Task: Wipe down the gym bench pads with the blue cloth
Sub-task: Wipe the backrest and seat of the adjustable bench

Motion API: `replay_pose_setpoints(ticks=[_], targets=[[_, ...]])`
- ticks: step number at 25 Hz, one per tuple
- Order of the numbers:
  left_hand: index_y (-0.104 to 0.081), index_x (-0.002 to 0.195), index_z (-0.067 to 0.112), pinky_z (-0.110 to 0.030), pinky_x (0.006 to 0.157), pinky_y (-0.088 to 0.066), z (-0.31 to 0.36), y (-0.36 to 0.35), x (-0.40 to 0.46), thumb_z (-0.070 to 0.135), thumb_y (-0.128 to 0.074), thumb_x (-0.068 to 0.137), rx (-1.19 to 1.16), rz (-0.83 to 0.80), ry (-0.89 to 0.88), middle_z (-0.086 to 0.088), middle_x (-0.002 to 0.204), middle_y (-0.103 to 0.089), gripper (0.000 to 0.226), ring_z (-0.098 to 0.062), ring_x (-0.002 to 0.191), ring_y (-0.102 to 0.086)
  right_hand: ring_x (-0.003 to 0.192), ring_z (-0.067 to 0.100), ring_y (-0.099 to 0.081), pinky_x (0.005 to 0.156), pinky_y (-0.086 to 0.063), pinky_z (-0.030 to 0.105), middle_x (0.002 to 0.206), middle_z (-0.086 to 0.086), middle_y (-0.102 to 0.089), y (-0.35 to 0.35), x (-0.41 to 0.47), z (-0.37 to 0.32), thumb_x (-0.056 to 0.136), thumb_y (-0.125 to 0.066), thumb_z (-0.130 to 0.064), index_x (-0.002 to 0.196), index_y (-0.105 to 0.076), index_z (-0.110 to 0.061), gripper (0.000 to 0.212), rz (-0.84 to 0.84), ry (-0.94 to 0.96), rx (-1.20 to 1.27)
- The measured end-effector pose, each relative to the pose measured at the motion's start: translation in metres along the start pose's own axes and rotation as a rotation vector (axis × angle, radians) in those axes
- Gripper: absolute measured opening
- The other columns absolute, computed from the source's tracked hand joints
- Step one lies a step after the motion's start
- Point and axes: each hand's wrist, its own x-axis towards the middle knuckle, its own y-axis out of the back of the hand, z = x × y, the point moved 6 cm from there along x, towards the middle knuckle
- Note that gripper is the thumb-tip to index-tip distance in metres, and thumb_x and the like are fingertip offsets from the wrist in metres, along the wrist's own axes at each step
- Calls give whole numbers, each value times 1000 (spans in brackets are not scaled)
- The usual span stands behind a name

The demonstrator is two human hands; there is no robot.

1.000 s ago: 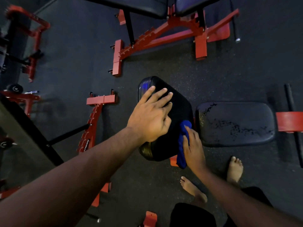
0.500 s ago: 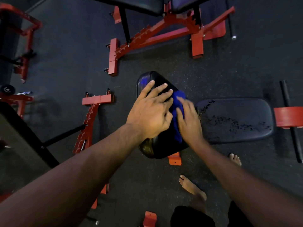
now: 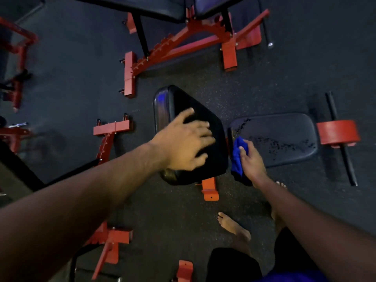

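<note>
Floor: open rubber all round, red frame feet close at 6 o'clock of pads.
Seat pad: flat, at 3 o'clock, surface speckled; judged next to wipe.
Back pad: tilted, glossy; narrow gap separates its edge from seat pad.
Left hand: spread flat, bracing back pad.
Right hand: clenched round blue cloth, at gap edge.
Next: sweep cloth toward 3 o'clock.
</note>
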Motion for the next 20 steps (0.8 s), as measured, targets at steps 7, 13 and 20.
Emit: replay_pose_setpoints(ticks=[7, 13, 20], targets=[[-66, 132, 28, -50, 123, -23, 13, -14, 5, 55, -24, 96, -7, -92, -73, 4, 141, -62, 62, -17, 140, -49, 146, 18, -27, 116, -26, 40, 162, 1, -23, -74, -40, -23, 103, -44, -44, 156, -23, -30, 59, -162, 5, 180], [-65, 131, 27, -52, 121, -25, 11, -22, 10, 51, -27, 95, -71, -87, -55, 0, 131, -67, 58, -20, 129, -58, 123, 35, -54, 104, -44, 50, 137, 16, -53, -101, 57, 39, 103, -43, -46, 144, -38, -21, 49, -94, -261, 284], [-63, 134, 26, -52, 121, -25, 11, -26, 11, 50, -23, 95, -72, -84, -44, 0, 132, -67, 61, -20, 128, -59, 113, 29, -60, 99, -49, 48, 127, 9, -61, -94, 56, 42, 103, -46, -43, 139, -44, -30, 38, -90, -295, 301]])
